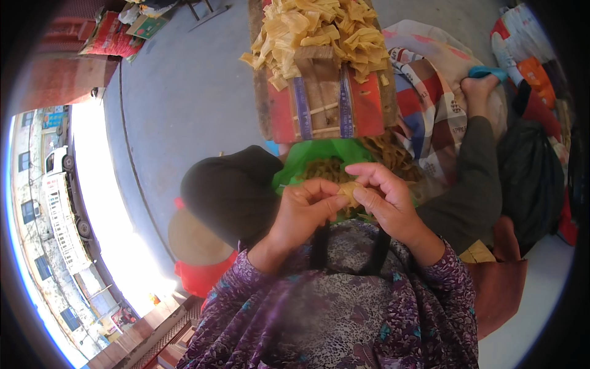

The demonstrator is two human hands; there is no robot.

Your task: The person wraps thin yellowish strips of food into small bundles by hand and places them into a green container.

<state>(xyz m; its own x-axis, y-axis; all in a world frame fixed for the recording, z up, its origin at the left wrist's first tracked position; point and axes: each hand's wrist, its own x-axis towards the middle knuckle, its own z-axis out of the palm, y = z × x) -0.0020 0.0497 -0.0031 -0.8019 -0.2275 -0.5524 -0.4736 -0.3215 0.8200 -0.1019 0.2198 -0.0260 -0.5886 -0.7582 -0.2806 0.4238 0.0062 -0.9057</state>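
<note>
A small folded piece of yellow strip (349, 190) is pinched between both hands above my lap. My left hand (302, 207) grips its left side with thumb and forefinger. On its right side, the thumb of my right hand (392, 207) presses against it, while the forefinger is raised and bent. Beneath the hands, a green plastic bag (318, 154) holds brownish-yellow strips (325, 167), partly hidden. Beyond them stands a red and wooden board (371, 104), with two purple printed bands (303, 108) and thin sticks across it. Flat yellow strips (295, 27) are heaped on its far part.
To the right lies a patchwork cloth (431, 99), near a bare foot (479, 92) with a blue slipper (487, 72). A dark plastic bag (530, 180) rests farther right. A round tan seat (196, 235) is at left, towards the bright doorway (108, 184); a truck (64, 217) is outside.
</note>
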